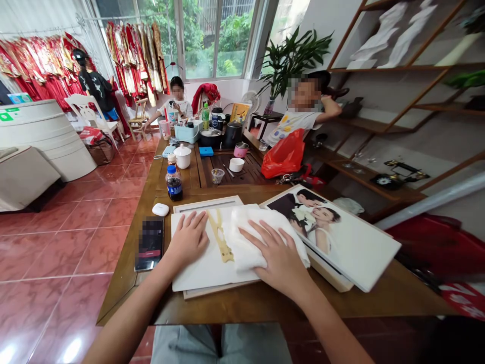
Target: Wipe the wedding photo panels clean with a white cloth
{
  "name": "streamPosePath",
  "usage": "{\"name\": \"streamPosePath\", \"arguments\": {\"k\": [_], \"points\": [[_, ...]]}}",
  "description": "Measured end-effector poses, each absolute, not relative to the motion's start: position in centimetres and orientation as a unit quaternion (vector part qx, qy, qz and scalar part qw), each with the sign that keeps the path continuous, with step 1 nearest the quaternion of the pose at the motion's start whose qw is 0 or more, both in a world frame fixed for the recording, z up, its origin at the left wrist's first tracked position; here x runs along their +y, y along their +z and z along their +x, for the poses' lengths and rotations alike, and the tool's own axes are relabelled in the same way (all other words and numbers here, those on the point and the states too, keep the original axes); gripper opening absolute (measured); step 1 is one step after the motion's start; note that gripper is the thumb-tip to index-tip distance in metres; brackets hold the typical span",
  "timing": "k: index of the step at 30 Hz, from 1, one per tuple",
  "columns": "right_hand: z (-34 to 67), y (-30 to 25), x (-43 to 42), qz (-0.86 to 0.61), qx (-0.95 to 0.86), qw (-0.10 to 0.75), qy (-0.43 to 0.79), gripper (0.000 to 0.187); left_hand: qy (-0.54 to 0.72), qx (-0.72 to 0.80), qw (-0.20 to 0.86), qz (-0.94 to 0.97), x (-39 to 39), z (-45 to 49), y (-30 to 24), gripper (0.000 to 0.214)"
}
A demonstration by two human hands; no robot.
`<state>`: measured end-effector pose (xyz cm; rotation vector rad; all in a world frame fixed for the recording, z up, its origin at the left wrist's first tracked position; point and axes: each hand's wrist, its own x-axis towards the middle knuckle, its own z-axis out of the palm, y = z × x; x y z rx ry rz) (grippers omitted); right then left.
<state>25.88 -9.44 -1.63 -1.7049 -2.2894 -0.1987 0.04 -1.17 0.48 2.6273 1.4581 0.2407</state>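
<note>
My left hand (188, 237) lies flat with its fingers stretched out on a white panel (204, 273) in front of me. Its fingertips reach the top of a tan, forked flat piece (220, 235) with a small animal-like face at its lower end. Spread over a folded white cloth or tissue (250, 253), my right hand (278, 255) presses on the panel's right half. The cloth covers part of the panel and borders the tan piece. Beneath the panel, the edge of a pale frame (212, 202) shows.
To the right, a wedding photo panel (322, 227) rests on a pale box. A phone (149, 245), white earbud case (160, 209) and dark drink bottle (174, 183) stand left. Further back are a red plastic bag (284, 156), bowls, pots and several people.
</note>
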Motion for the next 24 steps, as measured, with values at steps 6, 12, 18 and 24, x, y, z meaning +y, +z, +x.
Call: {"name": "streamPosePath", "arguments": {"k": [6, 12, 18, 24], "points": [[27.1, -2.3, -12.4, -0.576, -0.800, 0.150, -0.076, 0.080, 0.083, 0.482, 0.066, 0.870, -1.2, 0.1, 0.4, 0.057], [26.0, -1.1, -9.7, -0.582, -0.790, 0.193, 0.005, 0.079, 0.082, 0.471, 0.072, 0.875, -1.0, -0.1, 0.1, 0.058], [22.6, -0.1, -4.9, -0.583, -0.793, 0.173, 0.044, 0.074, 0.094, 0.466, 0.066, 0.877, -1.1, -0.1, 0.3, 0.050], [21.2, 0.1, -3.2, -0.581, -0.799, 0.154, 0.027, 0.075, 0.095, 0.466, 0.064, 0.877, -1.3, 0.0, 0.5, 0.044]]}}
